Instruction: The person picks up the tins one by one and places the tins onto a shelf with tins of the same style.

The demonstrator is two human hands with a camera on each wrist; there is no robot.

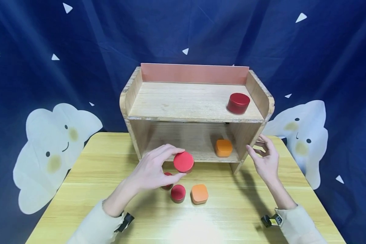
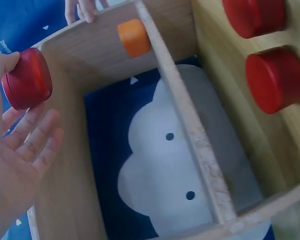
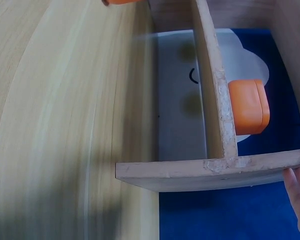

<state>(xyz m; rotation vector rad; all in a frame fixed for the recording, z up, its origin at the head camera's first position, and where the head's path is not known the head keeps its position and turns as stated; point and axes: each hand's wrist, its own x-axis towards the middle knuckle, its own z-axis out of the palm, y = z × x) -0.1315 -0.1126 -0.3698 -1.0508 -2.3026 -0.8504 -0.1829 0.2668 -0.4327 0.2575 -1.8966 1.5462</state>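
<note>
So the left hand is pinching a round red tin between thumb and fingertips, holding it up just in front of the lower opening of the two-tier wooden shelf. The right hand is at the shelf's right side panel, fingers loosely spread and touching the wood, not gripping anything.

Inside the shelf's lower tier there's an orange rounded-square tin toward the right. On the shelf's top tier, a dark red round tin sits near the right end. On the yellow wooden table in front of the shelf: a small red round tin, another orange square tin just beside it, and a third red one half hidden under the left hand.
</note>
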